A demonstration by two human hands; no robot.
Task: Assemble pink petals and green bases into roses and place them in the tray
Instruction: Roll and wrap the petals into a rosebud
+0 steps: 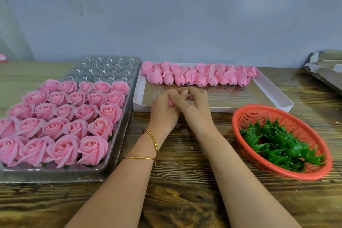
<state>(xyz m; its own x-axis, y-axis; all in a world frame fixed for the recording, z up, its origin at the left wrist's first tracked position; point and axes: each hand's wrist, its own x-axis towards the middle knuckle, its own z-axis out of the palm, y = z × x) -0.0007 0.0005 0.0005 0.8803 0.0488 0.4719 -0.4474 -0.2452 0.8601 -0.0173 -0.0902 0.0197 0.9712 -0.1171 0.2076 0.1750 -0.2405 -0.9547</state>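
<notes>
My left hand point(163, 111) and my right hand point(194, 105) meet over the front edge of the white box point(218, 108), fingers curled together around a pink rose bud point(170, 102) that is mostly hidden between them. Several closed pink petal buds point(199, 76) lie in rows at the far end of that box. At the left, the clear plastic tray point(114, 155) holds several finished pink roses point(63, 116); its far pockets are bare. The red basket point(259, 111) at the right contains several green bases point(281, 144).
The wooden table point(185, 190) runs under everything. A stack of folded grey cardboard point(327, 68) lies at the far right edge. A grey wall stands right behind the tray and box. A small pink thing point(2, 57) sits at the far left.
</notes>
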